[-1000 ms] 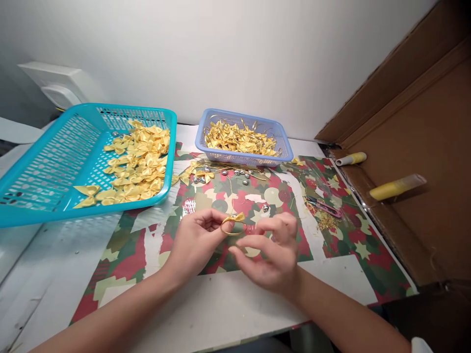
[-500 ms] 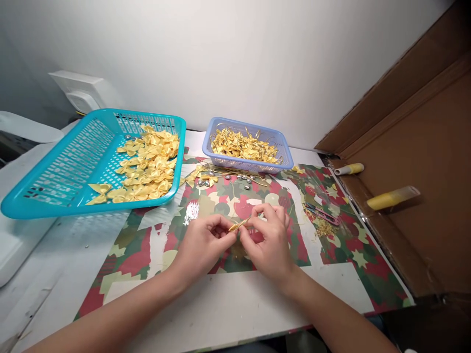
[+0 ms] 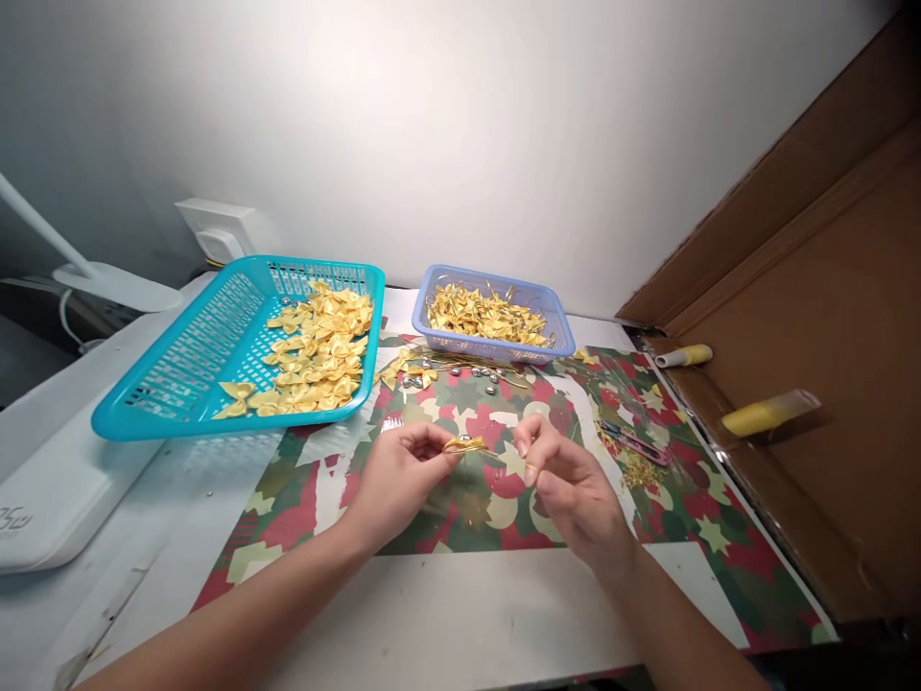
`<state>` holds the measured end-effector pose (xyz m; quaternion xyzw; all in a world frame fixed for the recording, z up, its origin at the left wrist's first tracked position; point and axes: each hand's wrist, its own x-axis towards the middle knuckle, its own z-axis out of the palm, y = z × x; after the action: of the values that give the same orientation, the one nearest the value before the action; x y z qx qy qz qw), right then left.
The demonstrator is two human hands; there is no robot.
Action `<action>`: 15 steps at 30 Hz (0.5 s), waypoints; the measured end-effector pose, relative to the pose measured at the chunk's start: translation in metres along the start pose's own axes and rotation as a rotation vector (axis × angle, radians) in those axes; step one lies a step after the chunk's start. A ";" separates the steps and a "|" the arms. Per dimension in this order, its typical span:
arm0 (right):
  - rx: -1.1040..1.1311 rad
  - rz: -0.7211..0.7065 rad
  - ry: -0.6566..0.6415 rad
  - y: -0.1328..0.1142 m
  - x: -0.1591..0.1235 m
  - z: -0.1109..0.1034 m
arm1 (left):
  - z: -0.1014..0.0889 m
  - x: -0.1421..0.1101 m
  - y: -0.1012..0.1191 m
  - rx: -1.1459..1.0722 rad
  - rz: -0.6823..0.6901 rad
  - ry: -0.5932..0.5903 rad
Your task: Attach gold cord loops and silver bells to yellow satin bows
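Observation:
Between its thumb and fingers my left hand (image 3: 401,485) pinches a small yellow ribbon bow (image 3: 471,444). A small silver bell or bead sits on top of the bow, and thin gold ties stick out to the right. My right hand (image 3: 576,489) hovers just right of the bow, apart from it, its fingers loosely bent and spread with nothing visible in them. Beyond the hands, several silver bells (image 3: 491,390) lie on the patterned paper (image 3: 475,509). Behind them lies a bundle of gold ties (image 3: 467,361), with a few loose yellow bows (image 3: 407,368) at its left.
A teal basket (image 3: 165,427) of yellow bows stands at left, a lilac basket (image 3: 496,345) of tied bows at back. Thread snips (image 3: 637,443) lie at right beside gold clippings (image 3: 640,472). Two yellow tubes (image 3: 769,413) jut from the cardboard wall (image 3: 827,288). A white lamp (image 3: 119,286) stands far left.
My right hand has let go of the bow and moved right, its fingers parting. My left hand still holds the bow, now turned so its silver bell shows. The view has shifted left and up.

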<state>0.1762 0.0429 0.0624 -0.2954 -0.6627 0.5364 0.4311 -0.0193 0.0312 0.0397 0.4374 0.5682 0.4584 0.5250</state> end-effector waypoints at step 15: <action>-0.035 0.083 -0.125 -0.011 -0.001 0.007 | -0.007 -0.002 -0.007 0.674 0.734 0.163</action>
<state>0.1714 0.0366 0.0722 -0.2959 -0.6849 0.5595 0.3611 -0.0267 0.0273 0.0335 0.7165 0.5325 0.4364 0.1127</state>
